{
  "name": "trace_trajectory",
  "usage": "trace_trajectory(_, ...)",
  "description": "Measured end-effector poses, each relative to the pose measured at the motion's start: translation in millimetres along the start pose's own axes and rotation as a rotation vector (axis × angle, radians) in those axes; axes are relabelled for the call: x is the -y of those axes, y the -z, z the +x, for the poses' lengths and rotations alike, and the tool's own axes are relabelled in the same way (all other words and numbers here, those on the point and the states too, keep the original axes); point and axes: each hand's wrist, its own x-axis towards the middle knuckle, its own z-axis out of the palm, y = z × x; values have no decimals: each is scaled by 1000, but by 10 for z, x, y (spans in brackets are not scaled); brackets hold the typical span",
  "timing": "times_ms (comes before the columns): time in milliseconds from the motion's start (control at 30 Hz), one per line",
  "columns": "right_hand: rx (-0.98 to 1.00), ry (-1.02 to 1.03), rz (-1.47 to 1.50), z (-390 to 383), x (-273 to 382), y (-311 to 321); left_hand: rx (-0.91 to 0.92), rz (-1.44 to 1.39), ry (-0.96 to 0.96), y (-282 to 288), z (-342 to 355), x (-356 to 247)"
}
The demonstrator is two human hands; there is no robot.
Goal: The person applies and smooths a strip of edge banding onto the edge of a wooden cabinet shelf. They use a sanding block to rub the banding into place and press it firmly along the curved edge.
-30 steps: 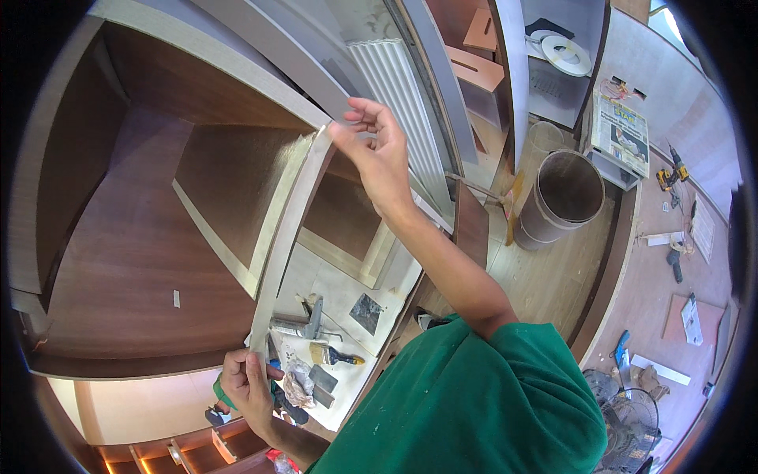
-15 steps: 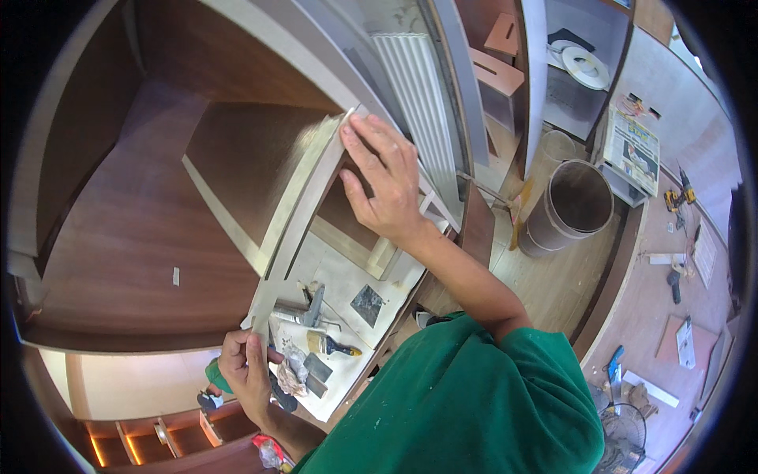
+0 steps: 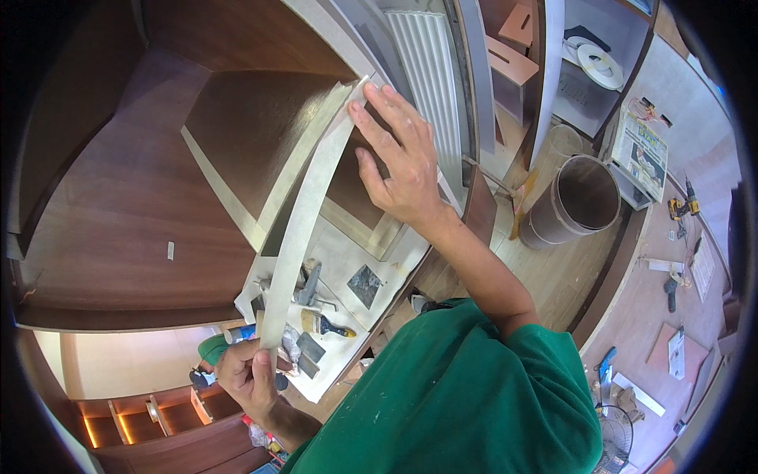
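My left hand (image 3: 249, 379) pinches the lower end of a long pale edging strip (image 3: 300, 221) between thumb and fingers. The strip rises at a slant to the upper corner of a dark brown cabinet panel (image 3: 245, 118) with pale borders. At that corner my right hand (image 3: 407, 162) lays its spread fingertips on the strip's upper end, thumb held apart. Below the top, the strip stands away from the panel's pale edge (image 3: 292, 193). Behind the strip, a white board (image 3: 328, 253) carries a caulking gun (image 3: 308, 286), a paintbrush (image 3: 325, 324) and a flat grey scraper (image 3: 312, 347).
To the right stand a brown cylindrical bin (image 3: 572, 197) and a newspaper (image 3: 641, 154) on a stack. A long workbench (image 3: 624, 320) holds a drill (image 3: 683, 201) and hand tools, with a wire fan (image 3: 614, 438) nearby. Another person's green sleeve (image 3: 212, 349) shows at lower left.
The strip's lower part has swung away from the panel edge toward me, with my left hand still pinching its end. My right hand stays at the upper corner. The view has shifted slightly.
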Motion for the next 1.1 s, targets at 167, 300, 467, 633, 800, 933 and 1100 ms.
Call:
trace_trajectory(167,-5,30,1,-3,-20,-12,-9,106,40,42,-103,-80)
trace_trajectory(300,-22,39,-2,-7,-35,-17,195,48,-331,-263,25,-405)
trace_trajectory(467,-31,48,6,12,-89,9,44,141,-257,-210,-32,-384)
trace_trajectory(633,-18,49,-3,-11,-81,-9,-22,124,111,-24,-52,-193)
trace_trajectory(800,-23,58,-19,-19,-84,-33,8,85,132,59,109,55)
trace_trajectory(933,3,56,-18,1,-64,22,4,76,167,65,174,183)
trace_trajectory(1100,22,45,-23,0,-56,23,25,11,186,113,176,207)
